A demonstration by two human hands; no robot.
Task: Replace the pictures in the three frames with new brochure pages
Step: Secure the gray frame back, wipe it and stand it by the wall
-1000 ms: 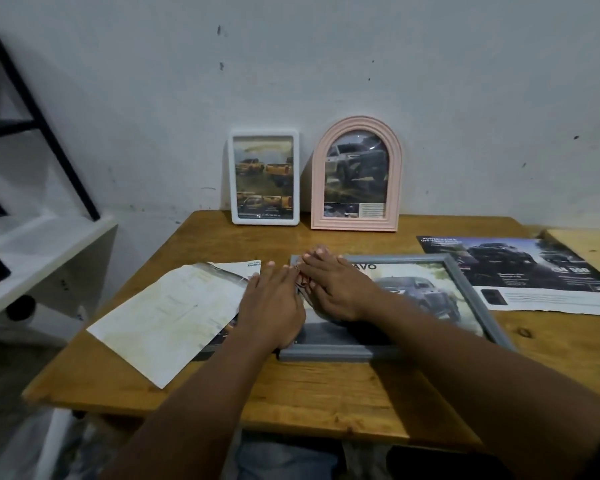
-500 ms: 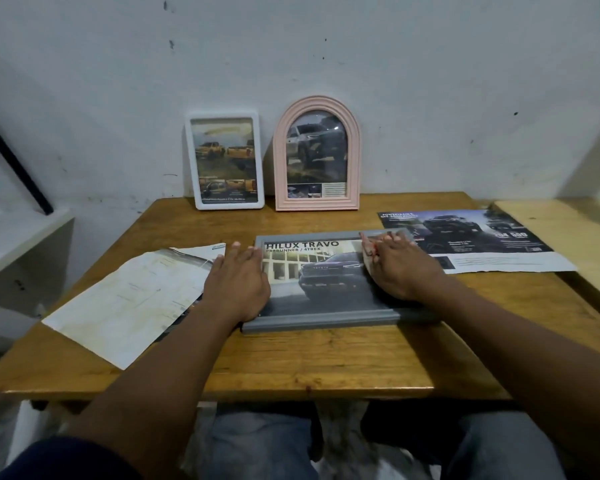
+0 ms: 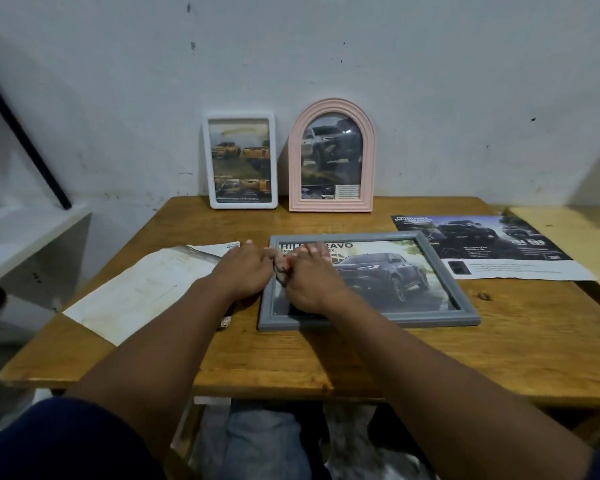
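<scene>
We count three picture frames: white rectangular frame (image 3: 240,160), pink arched frame (image 3: 332,156), grey frame (image 3: 368,280). All three hold car pictures. We see one loose brochure page (image 3: 482,247) printed side up, one pale sheet (image 3: 142,289) lying blank side up with more paper edges beneath, number unclear. Two hands: left hand (image 3: 245,270), right hand (image 3: 309,280). One wooden table (image 3: 395,355). One white shelf (image 3: 21,237).

A wooden table (image 3: 430,358) stands against a scuffed white wall (image 3: 430,81), white shelf (image 3: 25,244) at left.
</scene>
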